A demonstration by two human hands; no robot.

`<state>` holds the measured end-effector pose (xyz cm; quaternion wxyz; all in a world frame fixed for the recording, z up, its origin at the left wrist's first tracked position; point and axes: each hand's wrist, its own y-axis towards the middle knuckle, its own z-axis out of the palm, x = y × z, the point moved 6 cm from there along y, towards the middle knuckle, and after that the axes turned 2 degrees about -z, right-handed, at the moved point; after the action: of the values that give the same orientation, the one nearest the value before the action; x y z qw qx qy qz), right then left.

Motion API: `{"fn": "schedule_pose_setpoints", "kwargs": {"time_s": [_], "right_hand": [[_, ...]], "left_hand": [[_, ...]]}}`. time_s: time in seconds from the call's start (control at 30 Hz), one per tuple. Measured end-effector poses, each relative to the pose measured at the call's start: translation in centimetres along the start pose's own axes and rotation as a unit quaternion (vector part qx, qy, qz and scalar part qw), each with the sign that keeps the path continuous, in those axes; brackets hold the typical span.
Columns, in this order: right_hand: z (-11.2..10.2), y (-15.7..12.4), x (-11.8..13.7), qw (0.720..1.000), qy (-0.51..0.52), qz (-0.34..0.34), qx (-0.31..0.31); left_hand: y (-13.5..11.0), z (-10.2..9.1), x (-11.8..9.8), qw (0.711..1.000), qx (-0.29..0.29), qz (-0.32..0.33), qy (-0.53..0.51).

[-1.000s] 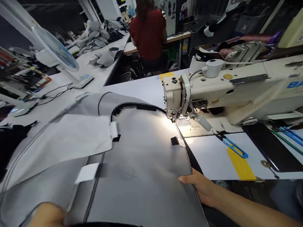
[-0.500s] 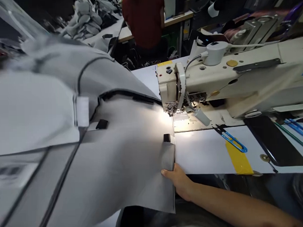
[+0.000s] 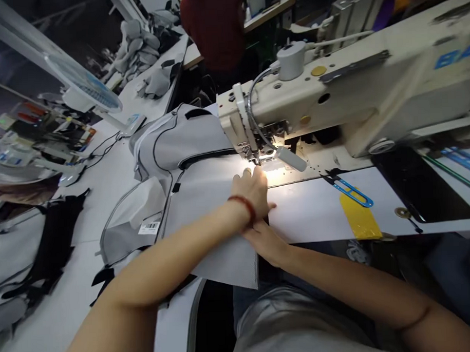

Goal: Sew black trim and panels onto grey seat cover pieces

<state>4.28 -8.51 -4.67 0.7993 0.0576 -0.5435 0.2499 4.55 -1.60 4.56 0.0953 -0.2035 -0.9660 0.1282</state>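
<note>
A large grey fabric panel [image 3: 208, 192] with black edging lies under the head of a sewing machine [image 3: 241, 124], its right edge at the lit needle area. My left hand [image 3: 251, 188], a red band at its wrist, lies on the panel just in front of the presser foot, with fingers forward and thumb out to the side. Below it my right hand [image 3: 268, 242] grips the panel's right edge; the left wrist partly covers its fingers. The panel's near corner hangs over the table's front edge.
Blue thread snips [image 3: 351, 191] lie on yellow tape [image 3: 360, 218] right of the hands, beside a black phone-like slab [image 3: 424, 185]. A white fan [image 3: 87, 83] stands at left, with black and grey pieces [image 3: 56, 238] nearer. Across the table sits a person in dark red [image 3: 214, 30].
My left hand has come into view onto the panel near the needle. The panel's raised left part has come down flat onto the table. My right hand remains at the panel's right edge.
</note>
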Motion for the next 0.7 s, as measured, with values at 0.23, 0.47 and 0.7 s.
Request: {"fn": "schedule_pose_setpoints", "kwargs": {"time_s": [0.23,0.47,0.7], "right_hand": [[-1.2,2.0,5.3,0.82,-0.428,-0.236,0.298],[-1.9,8.8,3.6,0.699,-0.67,-0.22,0.117],[-2.2,3.9,1.6,0.662,-0.688,-0.231,0.185]], "left_hand": [[7.0,-1.1,2.3,0.973,0.156,-0.056,0.161],[6.6,-1.2,3.4,0.977,0.128,-0.081,0.153],[6.7,-1.3,3.7,0.981,0.126,-0.091,0.116]]}}
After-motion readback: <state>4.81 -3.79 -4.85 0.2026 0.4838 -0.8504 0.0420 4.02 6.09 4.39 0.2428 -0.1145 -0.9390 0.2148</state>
